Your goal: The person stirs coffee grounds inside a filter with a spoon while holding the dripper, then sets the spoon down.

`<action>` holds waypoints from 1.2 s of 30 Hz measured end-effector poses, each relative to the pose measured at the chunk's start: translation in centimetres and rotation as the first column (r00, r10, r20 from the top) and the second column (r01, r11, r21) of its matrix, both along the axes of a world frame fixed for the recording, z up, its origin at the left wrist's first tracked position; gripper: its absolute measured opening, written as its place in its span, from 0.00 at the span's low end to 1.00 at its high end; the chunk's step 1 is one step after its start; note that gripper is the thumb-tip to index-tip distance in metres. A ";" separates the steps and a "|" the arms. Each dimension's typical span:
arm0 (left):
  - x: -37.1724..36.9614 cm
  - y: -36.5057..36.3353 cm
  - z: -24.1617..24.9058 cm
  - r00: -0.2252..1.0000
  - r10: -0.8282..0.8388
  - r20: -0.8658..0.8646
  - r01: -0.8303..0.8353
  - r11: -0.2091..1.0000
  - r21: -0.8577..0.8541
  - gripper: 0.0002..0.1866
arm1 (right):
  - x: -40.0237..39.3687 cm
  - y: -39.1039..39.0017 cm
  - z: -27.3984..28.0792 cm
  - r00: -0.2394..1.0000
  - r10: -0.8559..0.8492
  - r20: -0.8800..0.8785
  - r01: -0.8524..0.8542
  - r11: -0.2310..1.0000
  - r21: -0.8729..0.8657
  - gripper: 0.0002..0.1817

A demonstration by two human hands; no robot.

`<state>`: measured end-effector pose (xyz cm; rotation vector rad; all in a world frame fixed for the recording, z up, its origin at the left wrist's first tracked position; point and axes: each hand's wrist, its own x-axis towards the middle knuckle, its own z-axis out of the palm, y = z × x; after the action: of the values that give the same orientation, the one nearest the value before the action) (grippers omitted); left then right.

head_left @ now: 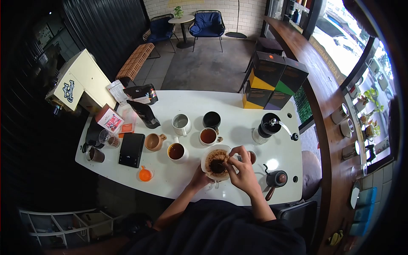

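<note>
In front of me a coffee dripper (pixel 204 166) holds a paper filter (pixel 222 149) with wet, dark coffee grounds inside. My left hand (pixel 201 178) grips the dripper's lower left side; part of its fingers is hidden. The fingers of my right hand (pixel 241 171) pinch the filter's right edge. A clear handle (pixel 216 185) shows below the dripper. Just behind stands a white mug of dark tea-coloured liquid (pixel 208 136), and to the left another filled white mug (pixel 176 151). A small filled cup (pixel 253 157) is partly hidden behind my right hand.
On the white table (pixel 238 102) stand a brown cup (pixel 154 142), a grey mug (pixel 181 124), a black mug (pixel 211 120), a black scale (pixel 131 150), a hand grinder (pixel 267 126), a gooseneck kettle (pixel 277 179) and an orange cup (pixel 145 174). Stacked boxes (pixel 272 80) occupy the far right corner.
</note>
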<state>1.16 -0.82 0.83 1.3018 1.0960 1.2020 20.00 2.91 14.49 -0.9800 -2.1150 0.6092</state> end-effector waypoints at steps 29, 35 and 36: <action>-0.1 0.3 0.0 0.999 -0.034 0.008 0.033 0.997 0.063 0.41 | 0.9 -0.7 0.5 0.997 -0.081 0.002 0.081 0.996 0.023 0.07; 0.2 0.5 0.5 0.996 -0.031 0.080 0.031 1.000 0.003 0.38 | 0.6 -1.5 0.6 0.992 -0.119 -0.039 0.122 0.990 0.068 0.07; 0.3 0.4 0.9 0.996 -0.037 0.081 0.036 0.999 0.004 0.38 | 0.6 -1.5 0.5 0.996 -0.088 -0.028 0.089 0.995 0.040 0.07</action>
<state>1.49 -0.37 1.73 1.2593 1.0088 1.2189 20.64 1.41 14.95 -1.0317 -2.0420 0.5298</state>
